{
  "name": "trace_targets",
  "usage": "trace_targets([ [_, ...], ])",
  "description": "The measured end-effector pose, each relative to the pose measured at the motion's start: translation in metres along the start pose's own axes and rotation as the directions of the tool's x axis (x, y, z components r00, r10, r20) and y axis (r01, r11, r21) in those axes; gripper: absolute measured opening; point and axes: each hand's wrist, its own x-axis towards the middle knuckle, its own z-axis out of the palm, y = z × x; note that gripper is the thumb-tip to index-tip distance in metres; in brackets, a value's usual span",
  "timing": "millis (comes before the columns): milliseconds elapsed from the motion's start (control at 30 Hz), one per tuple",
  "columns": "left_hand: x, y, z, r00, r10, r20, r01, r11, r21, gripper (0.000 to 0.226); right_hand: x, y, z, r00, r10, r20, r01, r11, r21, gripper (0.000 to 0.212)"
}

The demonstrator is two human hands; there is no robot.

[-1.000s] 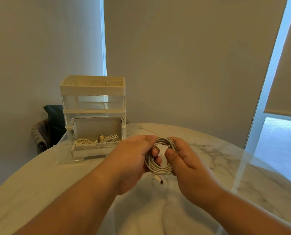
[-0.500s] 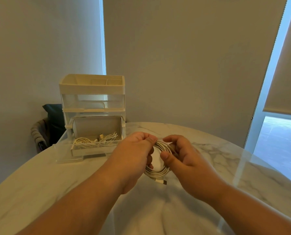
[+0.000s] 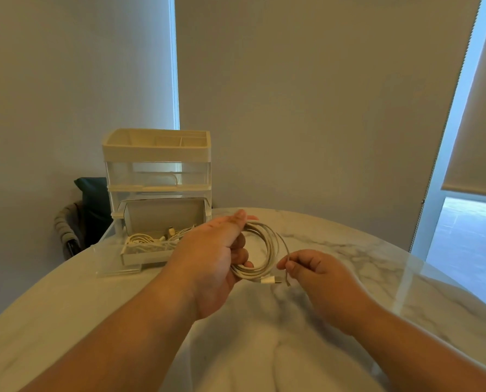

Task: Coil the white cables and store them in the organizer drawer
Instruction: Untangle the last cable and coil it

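The left hand [image 3: 216, 258] grips the coiled white cable [image 3: 264, 250] above the table [image 3: 349, 250], thumb on top and fingers curled through the loops from below, so the turns stay stacked and cannot spring apart. Just to the right, the right hand [image 3: 309, 270] pinches the loose outer strand between thumb and forefinger, near where a white plug [image 3: 270, 280] sticks out at the bottom of the coil. That pinch looks meant to guide the free tail around the bundle, or to tuck it in so the coil holds its shape.

Far left on the table stands the organizer [image 3: 157, 165], its lower drawer [image 3: 145, 257] pulled out toward the person. White cables [image 3: 151, 239] already lie heaped inside it, which suggests this coil is headed for the same place. The open drawer sits left of the hands and a little beyond them, close enough for a short carry.

By the look of it, the coiling is nearly finished; the tail needs securing before the bundle goes in, or it may loosen on the way.
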Motion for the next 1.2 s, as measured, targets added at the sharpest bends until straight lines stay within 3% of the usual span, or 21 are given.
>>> trace_targets([
  [67,-0.001,-0.002,0.002,1.000,0.012,0.003,-0.012,0.999,0.038,0.026,-0.001,-0.002,-0.001,0.999,-0.024,-0.034,0.020,0.994,-0.106,0.024],
  [100,-0.001,-0.004,0.002,1.000,0.023,-0.009,-0.022,0.997,0.072,0.025,0.000,-0.003,-0.001,0.999,-0.016,-0.043,0.013,0.998,-0.069,0.024],
  [167,0.000,-0.011,0.004,0.998,0.044,-0.051,-0.037,0.990,0.135,0.025,-0.002,-0.008,0.003,0.997,0.079,-0.007,-0.075,0.968,0.239,0.022],
  [233,-0.002,-0.020,0.009,0.997,0.040,-0.064,-0.027,0.983,0.180,0.024,-0.005,-0.013,0.010,0.984,0.148,0.104,-0.180,0.824,0.537,0.023],
  [333,-0.006,-0.030,0.018,0.998,0.041,-0.053,-0.028,0.975,0.221,0.021,-0.007,-0.013,0.017,0.974,0.153,0.169,-0.228,0.676,0.701,0.025],
  [467,-0.008,-0.032,0.018,0.994,0.093,-0.053,-0.070,0.942,0.329,0.023,-0.002,-0.014,0.012,0.958,0.260,0.118,-0.240,0.511,0.825,0.025],
  [733,-0.003,-0.038,0.015,0.986,0.128,-0.107,-0.084,0.937,0.339,0.024,-0.013,-0.020,0.022,0.964,0.220,0.146,-0.262,0.715,0.648,0.024],
  [867,0.000,-0.038,0.010,0.988,0.142,-0.069,-0.112,0.939,0.325,0.018,-0.018,-0.024,0.021,0.968,0.113,0.226,-0.228,0.772,0.593,0.044],
  [933,0.000,-0.037,0.009,0.986,0.149,-0.075,-0.118,0.941,0.316,0.017,-0.021,-0.024,0.020,0.973,0.026,0.229,-0.152,0.818,0.554,0.042],
  [1000,0.001,-0.036,0.008,0.979,0.180,-0.096,-0.141,0.938,0.316,0.022,-0.024,-0.023,0.019,0.972,-0.102,0.213,0.000,0.903,0.430,0.027],
  [1100,0.003,-0.032,0.008,0.978,0.171,-0.123,-0.131,0.951,0.280,0.026,-0.024,-0.017,0.015,0.961,-0.202,0.189,0.187,0.978,0.095,0.045],
  [1200,0.004,-0.029,0.007,0.982,0.137,-0.127,-0.098,0.956,0.276,0.021,-0.026,-0.019,0.011,0.946,-0.265,0.187,0.280,0.958,-0.058,0.058],
])
